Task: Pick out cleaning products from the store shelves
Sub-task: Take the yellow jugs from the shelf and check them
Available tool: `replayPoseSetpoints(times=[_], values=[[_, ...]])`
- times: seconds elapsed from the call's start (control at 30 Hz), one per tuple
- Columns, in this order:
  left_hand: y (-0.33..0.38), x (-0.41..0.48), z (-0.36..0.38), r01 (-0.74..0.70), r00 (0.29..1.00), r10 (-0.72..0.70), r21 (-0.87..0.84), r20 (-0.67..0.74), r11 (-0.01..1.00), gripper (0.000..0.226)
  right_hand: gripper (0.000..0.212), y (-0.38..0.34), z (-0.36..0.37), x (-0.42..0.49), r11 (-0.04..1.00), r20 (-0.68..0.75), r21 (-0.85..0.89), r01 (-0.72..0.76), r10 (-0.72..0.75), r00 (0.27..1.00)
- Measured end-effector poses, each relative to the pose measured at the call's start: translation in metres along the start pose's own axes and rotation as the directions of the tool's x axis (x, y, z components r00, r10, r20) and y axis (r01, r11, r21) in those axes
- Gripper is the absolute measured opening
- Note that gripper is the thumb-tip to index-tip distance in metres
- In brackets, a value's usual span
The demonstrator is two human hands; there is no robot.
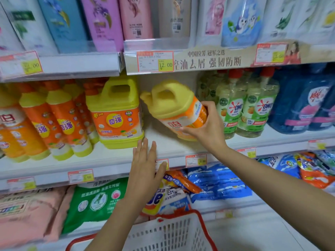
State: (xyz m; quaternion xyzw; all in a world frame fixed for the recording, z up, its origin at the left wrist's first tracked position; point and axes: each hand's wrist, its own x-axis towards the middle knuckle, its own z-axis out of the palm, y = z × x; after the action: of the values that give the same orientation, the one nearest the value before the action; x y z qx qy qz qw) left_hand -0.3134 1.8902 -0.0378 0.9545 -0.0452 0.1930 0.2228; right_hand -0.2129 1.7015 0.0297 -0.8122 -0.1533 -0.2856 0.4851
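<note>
Nearest the camera, below the tilted jug, a white mesh shopping basket [168, 234] with a red rim waits; what lies in it cannot be seen. Up from there, below and left of the jug, the left hand [146, 165] is released, fingers straight and together, over the front edge of the middle shelf [163, 142]. Whether it touches the shelf cannot be told.

The right hand [204, 127] grasps the yellow dish-detergent jug [174, 104] low on its body, thumb across the orange front label and fingers curled round its right side. The jug leans with its cap end tipped left, in the open gap on the shelf; its base looks to be at or just above the shelf board.

Just left of the jug an upright jug [116, 113] of the same shape stands, with orange squeeze bottles [54, 120] beyond it. Right of the jug are clear OMO bottles [233, 107], then blue refill pouches [308, 105]. Above it, on the farther upper shelf, pastel pouches [103, 20] stand in a row.

The jug looks like stiff moulded plastic, probably full and so heavy for a one-handed side grip, and its glossy label may slip. The moulded loop handle at its top is the surer hold, with the free hand under the base.
</note>
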Motion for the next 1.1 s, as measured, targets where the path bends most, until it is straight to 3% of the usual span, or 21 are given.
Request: replayPoseSetpoints(times=[0.13, 0.2, 0.27, 0.33, 0.43, 0.53, 0.6, 0.67, 0.77, 0.83, 0.93, 1.03, 1.1], values=[[0.019, -0.008, -0.004, 0.083, 0.997, -0.081, -0.197, 0.018, 0.977, 0.07, 0.084, -0.013, -0.032, -0.018, 0.999, 0.022, -0.048, -0.007, 0.008, 1.0], [0.032, -0.014, -0.004, 0.133, 0.991, -0.133, -0.344, 0.024, 0.929, 0.073, 0.081, -0.023, -0.05, -0.028, 0.999, 0.012, 0.009, -0.046, 0.046, 0.999], [0.048, -0.021, -0.006, 0.189, 0.981, -0.181, -0.529, 0.066, 0.827, 0.078, 0.077, -0.034, -0.068, -0.04, 0.986, -0.001, 0.119, -0.118, 0.119, 0.993], [0.067, -0.027, -0.007, 0.219, 0.975, -0.176, -0.719, 0.136, 0.659, 0.08, 0.079, -0.039, -0.083, -0.056, 0.938, 0.034, 0.255, -0.233, 0.232, 0.972], [0.086, -0.04, -0.002, 0.243, 0.97, -0.14, -0.859, 0.2, 0.451, 0.064, 0.082, -0.038, -0.098, -0.087, 0.792, 0.182, 0.405, -0.457, 0.421, 0.889], [0.091, -0.067, 0.007, 0.34, 0.936, -0.203, -0.885, 0.287, 0.319, 0.064, 0.08, -0.025, -0.108, -0.116, 0.652, 0.352, 0.405, -0.641, 0.535, 0.768], [0.091, -0.083, 0.012, 0.397, 0.912, -0.233, -0.874, 0.339, 0.28, 0.065, 0.072, -0.007, -0.115, -0.138, 0.495, 0.485, 0.451, -0.743, 0.562, 0.669], [0.092, -0.093, 0.016, 0.422, 0.902, -0.241, -0.846, 0.358, 0.327, 0.062, 0.069, 0.008, -0.119, -0.161, 0.379, 0.601, 0.469, -0.798, 0.524, 0.603], [0.092, -0.099, 0.017, 0.448, 0.893, -0.257, -0.784, 0.369, 0.43, 0.06, 0.073, 0.018, -0.117, -0.186, 0.339, 0.648, 0.474, -0.812, 0.49, 0.583], [0.097, -0.101, 0.017, 0.449, 0.893, -0.294, -0.711, 0.341, 0.541, 0.064, 0.074, 0.018, -0.116, -0.189, 0.364, 0.571, 0.496, -0.788, 0.547, 0.612], [0.112, -0.107, 0.019, 0.294, 0.956, -0.25, -0.531, 0.155, 0.795, 0.084, 0.077, 0.017, -0.115, -0.186, 0.445, 0.407, 0.515, -0.732, 0.625, 0.666], [0.135, -0.119, 0.027, 0.185, 0.977, -0.105, -0.484, 0.188, 0.855, 0.101, 0.068, 0.014, -0.117, -0.184, 0.555, 0.305, 0.472, -0.685, 0.626, 0.718], [0.14, -0.119, 0.033, 0.225, 0.964, -0.12, -0.485, 0.238, 0.845, 0.121, 0.051, 0.013, -0.122, -0.181, 0.602, 0.306, 0.439, -0.667, 0.598, 0.741]])
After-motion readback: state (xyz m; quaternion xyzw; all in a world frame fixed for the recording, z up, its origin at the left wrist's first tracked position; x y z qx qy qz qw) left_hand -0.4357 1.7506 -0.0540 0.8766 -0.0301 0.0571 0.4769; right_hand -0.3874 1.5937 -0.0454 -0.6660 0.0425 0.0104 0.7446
